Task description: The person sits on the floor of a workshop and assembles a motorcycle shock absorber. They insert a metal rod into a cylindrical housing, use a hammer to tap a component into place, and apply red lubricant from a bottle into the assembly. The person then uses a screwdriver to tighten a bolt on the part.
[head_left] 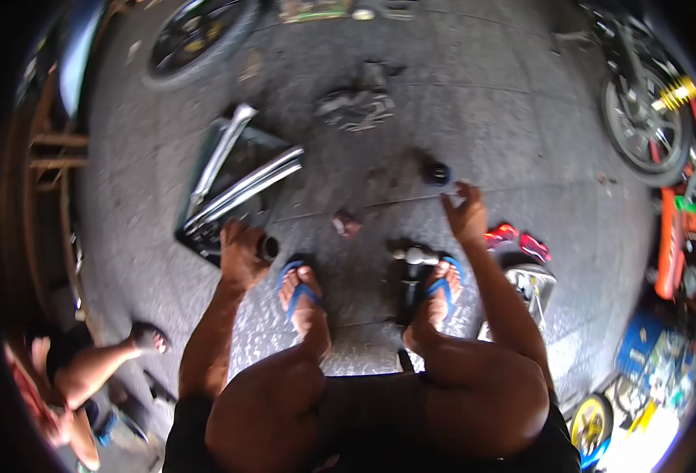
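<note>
My left hand (241,254) is closed around a short dark cylinder (267,248) with a round end, beside the near corner of a dark tray (181,231). Long shiny metal tubes (245,185) lie across that tray, with small parts under them too blurred to name. Over on the right, my right hand (468,214) has its fingers apart and nothing visible in them. Just beyond its fingertips a small dark round part (437,173) stands on the floor, apart from the hand. A hammer (415,256) lies by my right foot.
A crumpled grey cloth (357,109) and a small reddish-brown piece (346,224) lie on the floor. Red shiny parts (517,240) and a pale metal-edged container (533,284) sit at right. Wheels (647,118) stand farther out. Another person's leg (100,374) reaches in at lower left.
</note>
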{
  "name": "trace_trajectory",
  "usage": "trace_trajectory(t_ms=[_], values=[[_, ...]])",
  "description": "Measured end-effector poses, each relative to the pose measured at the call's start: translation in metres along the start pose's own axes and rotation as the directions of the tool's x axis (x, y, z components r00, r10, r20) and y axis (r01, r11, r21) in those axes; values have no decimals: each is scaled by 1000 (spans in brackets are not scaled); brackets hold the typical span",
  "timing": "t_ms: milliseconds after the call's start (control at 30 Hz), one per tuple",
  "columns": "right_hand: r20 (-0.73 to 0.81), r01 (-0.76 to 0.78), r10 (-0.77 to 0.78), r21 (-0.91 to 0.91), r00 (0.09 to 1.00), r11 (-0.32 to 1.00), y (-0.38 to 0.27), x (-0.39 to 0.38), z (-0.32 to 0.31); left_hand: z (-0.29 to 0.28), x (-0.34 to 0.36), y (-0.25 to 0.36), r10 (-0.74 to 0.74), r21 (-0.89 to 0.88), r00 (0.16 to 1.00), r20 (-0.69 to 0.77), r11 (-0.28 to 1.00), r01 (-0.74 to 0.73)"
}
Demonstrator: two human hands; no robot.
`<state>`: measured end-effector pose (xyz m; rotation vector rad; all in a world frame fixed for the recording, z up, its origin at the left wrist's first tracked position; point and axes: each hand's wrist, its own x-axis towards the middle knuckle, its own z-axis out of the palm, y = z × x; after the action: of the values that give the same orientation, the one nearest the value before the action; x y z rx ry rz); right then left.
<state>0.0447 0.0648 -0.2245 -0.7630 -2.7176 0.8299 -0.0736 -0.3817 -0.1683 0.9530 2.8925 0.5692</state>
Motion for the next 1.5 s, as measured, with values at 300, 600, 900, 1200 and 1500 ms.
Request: trace_trajectory(t_ms=[300,600,900,1200,1500], values=[[203,-48,86,-187,975,981,8,58,19,-97,12,60,-162,-355,975,-150,930,100],[145,-39,42,-18,989,999,2,74,9,-106,24,85,-180,-691,975,-128,722,43],[100,98,-103,53,990,994,-40,66,-35,-102,32,87,-91,-862,967,-240,477,-169],[214,233,-270,180,939,956,-169,54,-125,-59,40,73,-115,-910,966,-232,376,-174],[284,272,-331,226,900,935,-215,27,-151,-25,59,102,-127,-940,964,-233,283,-190]])
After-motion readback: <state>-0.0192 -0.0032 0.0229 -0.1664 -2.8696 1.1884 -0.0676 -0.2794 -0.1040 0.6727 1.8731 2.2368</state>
